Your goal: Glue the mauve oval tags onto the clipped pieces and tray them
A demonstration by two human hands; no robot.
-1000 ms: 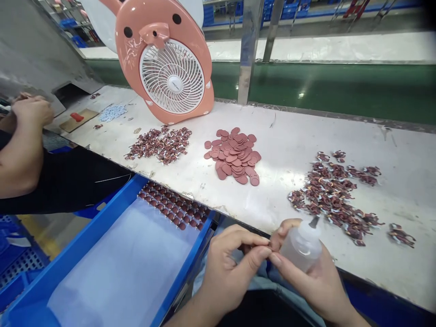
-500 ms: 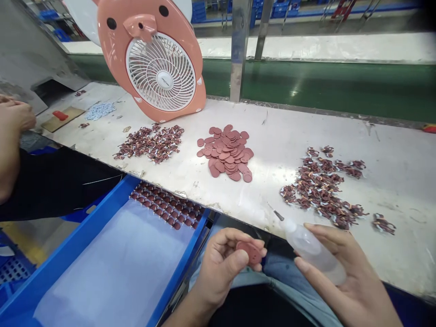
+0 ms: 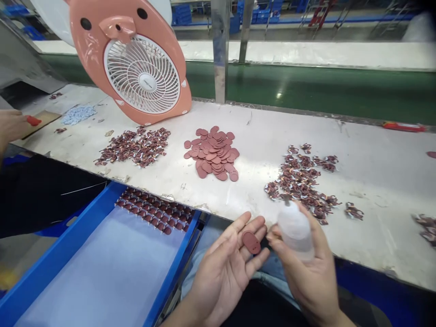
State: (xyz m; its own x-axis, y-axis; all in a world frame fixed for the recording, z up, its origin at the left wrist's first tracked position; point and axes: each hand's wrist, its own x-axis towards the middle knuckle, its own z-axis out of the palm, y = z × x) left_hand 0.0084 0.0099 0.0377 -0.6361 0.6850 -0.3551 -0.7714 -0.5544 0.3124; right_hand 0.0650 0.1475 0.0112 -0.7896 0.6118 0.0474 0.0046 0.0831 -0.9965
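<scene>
My left hand [image 3: 226,268] lies palm up with its fingers stretched out, and a small red oval piece [image 3: 251,242] rests on the fingertips. Right beside it, my right hand [image 3: 306,268] is wrapped round a translucent squeeze bottle [image 3: 294,229] whose dark nozzle points up and away. Both hands hover just in front of the near edge of the white worktable [image 3: 374,181]. On the table lie a heap of red oval pieces [image 3: 213,154] and two heaps of small dark red-brown parts [image 3: 303,179], [image 3: 134,146].
A blue tray [image 3: 68,254] with a white liner and rows of finished red parts [image 3: 153,211] sits at the lower left. A pink fan [image 3: 136,68] stands at the back left. Another person's hand [image 3: 12,125] shows at the left edge. A green conveyor [image 3: 323,91] runs behind the table.
My left hand has opened flat, leaving the red piece on its fingers. My right hand has swung the bottle from lying sideways to nozzle-up, close to the left hand. The view shifted right.
</scene>
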